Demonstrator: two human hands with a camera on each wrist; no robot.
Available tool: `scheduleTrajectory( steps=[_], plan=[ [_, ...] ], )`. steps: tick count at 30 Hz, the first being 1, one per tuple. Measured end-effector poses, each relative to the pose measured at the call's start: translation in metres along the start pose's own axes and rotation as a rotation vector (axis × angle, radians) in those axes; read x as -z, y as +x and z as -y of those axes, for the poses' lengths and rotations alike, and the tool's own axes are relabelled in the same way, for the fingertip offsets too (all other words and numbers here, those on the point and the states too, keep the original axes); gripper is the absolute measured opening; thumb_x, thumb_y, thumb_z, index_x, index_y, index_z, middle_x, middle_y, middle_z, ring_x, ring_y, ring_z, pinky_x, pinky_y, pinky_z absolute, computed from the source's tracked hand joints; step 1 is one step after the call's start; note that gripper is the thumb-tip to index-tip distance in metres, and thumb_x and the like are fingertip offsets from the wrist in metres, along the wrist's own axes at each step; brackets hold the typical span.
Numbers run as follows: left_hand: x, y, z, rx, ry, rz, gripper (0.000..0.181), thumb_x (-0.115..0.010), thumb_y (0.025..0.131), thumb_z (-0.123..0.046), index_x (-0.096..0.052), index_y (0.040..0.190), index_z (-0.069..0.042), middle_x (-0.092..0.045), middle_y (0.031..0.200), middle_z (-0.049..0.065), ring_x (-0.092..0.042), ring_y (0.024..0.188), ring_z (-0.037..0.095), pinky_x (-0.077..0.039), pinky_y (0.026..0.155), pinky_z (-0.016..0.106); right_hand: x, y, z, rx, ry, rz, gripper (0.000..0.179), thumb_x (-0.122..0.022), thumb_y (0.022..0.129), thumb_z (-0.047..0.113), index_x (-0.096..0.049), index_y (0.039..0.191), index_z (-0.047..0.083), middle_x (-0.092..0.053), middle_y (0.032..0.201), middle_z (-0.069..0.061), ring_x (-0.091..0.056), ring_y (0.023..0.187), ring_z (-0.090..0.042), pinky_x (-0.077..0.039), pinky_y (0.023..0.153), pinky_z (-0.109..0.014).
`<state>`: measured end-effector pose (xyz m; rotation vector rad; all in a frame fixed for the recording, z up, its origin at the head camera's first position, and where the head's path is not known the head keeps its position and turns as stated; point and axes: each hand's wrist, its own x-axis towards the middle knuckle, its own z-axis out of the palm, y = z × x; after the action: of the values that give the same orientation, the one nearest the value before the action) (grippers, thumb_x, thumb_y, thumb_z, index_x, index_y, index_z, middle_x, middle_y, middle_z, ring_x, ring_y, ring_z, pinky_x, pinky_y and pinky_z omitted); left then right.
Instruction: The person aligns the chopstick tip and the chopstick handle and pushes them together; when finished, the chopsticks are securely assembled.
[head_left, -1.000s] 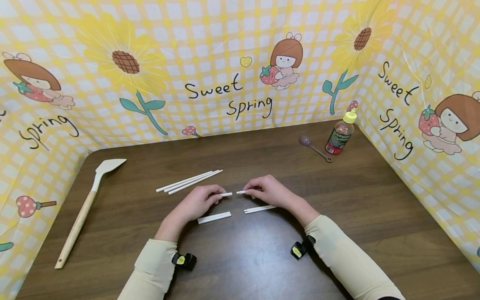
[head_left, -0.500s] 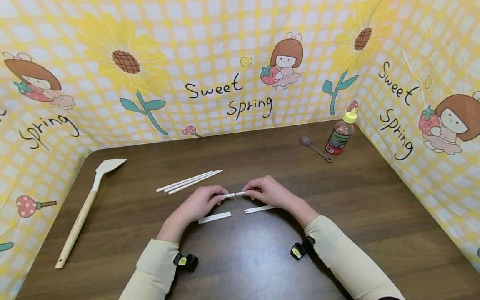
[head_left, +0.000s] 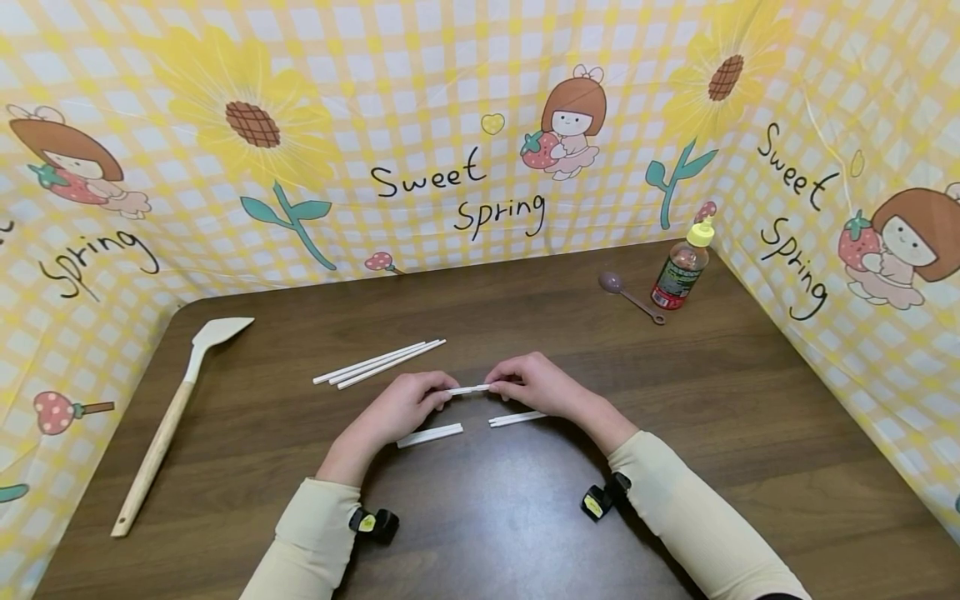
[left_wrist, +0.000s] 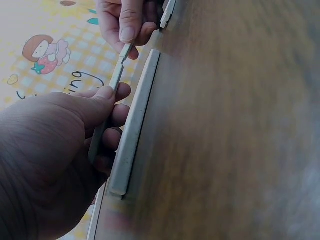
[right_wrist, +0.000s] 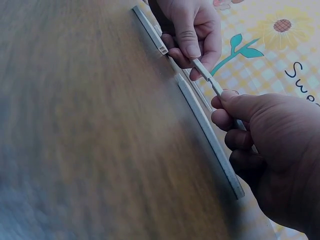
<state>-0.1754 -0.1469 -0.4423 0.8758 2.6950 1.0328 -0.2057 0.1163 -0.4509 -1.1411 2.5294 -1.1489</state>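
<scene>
My left hand (head_left: 408, 404) pinches a short white stick (left_wrist: 116, 76) between thumb and fingers. From the other side my right hand (head_left: 536, 383) pinches a second short white stick (right_wrist: 216, 86) with a stepped end. Their tips meet end to end over the table, roughly in one line; whether they are locked together I cannot tell. Below my left hand lie short white sticks (head_left: 430, 435) side by side. More short white sticks (head_left: 516, 419) with uneven ends lie under my right hand, partly hidden by it in the head view.
Several longer white sticks (head_left: 378, 364) lie beyond my left hand. A white spatula (head_left: 176, 425) with a wooden handle is at the far left. At the back right are a purple spoon (head_left: 630, 296) and a yellow-capped bottle (head_left: 680, 271). Patterned cloth (head_left: 420, 225) walls the brown table.
The gap between the two held sticks has closed, and their ends now meet. My left hand has shifted slightly right; the right hand has stayed nearly still.
</scene>
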Motion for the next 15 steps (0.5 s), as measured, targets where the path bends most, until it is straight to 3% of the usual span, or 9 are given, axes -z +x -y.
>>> scheduleTrajectory(
  steps=[15],
  plan=[
    [-0.0002, 0.0006, -0.0022, -0.009, -0.004, -0.006, 0.01, -0.061, 0.1, -0.007, -0.071, 0.104, -0.008, -0.06, 0.077, -0.005, -0.054, 0.07, 0.007, -0.047, 0.071, 0.031, 0.0001, 0.0003, 0.0022, -0.003, -0.008, 0.006, 0.009, -0.068, 0.098, 0.014, -0.076, 0.102, 0.011, -0.065, 0.076, 0.011, -0.059, 0.07, -0.001, -0.05, 0.072, -0.025]
  ],
)
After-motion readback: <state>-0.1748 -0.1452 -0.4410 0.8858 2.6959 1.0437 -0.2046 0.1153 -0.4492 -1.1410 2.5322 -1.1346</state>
